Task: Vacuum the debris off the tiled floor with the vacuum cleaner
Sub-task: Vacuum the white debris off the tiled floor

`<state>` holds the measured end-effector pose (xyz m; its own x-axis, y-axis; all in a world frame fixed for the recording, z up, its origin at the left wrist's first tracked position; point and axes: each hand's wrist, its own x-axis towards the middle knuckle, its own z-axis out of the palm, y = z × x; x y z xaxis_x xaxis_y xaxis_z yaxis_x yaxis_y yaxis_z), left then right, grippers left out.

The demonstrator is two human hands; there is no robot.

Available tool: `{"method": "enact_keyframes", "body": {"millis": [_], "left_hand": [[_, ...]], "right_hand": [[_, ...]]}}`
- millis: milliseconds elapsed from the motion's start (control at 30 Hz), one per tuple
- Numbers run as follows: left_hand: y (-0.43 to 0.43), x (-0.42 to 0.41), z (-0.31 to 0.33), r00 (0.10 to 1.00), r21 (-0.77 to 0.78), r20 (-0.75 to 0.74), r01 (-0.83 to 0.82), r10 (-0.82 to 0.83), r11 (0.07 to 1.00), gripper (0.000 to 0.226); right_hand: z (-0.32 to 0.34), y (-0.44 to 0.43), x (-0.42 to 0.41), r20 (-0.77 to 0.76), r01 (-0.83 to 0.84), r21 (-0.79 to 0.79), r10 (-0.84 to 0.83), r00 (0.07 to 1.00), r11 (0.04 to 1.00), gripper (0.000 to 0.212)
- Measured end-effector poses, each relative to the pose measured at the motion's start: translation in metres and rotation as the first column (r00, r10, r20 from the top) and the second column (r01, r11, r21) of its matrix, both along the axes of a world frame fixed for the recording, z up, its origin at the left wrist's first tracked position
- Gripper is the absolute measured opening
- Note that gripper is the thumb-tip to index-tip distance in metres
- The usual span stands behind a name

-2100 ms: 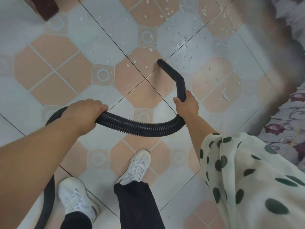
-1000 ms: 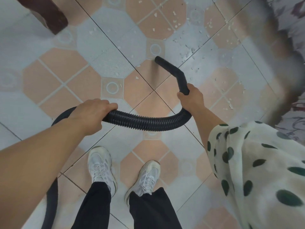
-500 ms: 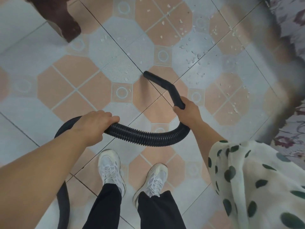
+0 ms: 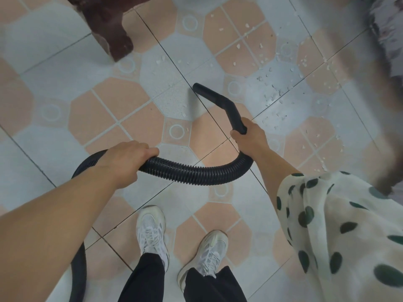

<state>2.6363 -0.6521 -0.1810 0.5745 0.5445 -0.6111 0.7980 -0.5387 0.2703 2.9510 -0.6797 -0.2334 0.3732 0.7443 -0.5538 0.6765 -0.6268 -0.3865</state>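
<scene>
Swung slightly left onto a dark grout line, the black angled plastic nozzle (image 4: 218, 103) sits gripped in the right hand (image 4: 248, 136), the left hand (image 4: 128, 158) clasping the black ribbed hose (image 4: 192, 173), and should sweep low and slowly rightward over the white debris flakes (image 4: 272, 92) toward the tiled floor's (image 4: 109, 118) far right.

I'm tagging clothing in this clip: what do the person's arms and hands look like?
The left hand and right hand are bare: no gloves, rings or watch show. The left forearm is uncovered to the frame edge; the right arm wears a loose cream sleeve with dark green dots.
</scene>
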Motion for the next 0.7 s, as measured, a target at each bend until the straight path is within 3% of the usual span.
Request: {"method": "enact_keyframes", "body": {"millis": [700], "left_hand": [[0.047, -0.048, -0.012, 0.978, 0.035, 0.017, -0.210, 0.209, 0.977, 0.046]], "right_hand": [[-0.007, 0.129, -0.055, 0.027, -0.211, 0.030, 0.211, 0.977, 0.977, 0.029]]}}
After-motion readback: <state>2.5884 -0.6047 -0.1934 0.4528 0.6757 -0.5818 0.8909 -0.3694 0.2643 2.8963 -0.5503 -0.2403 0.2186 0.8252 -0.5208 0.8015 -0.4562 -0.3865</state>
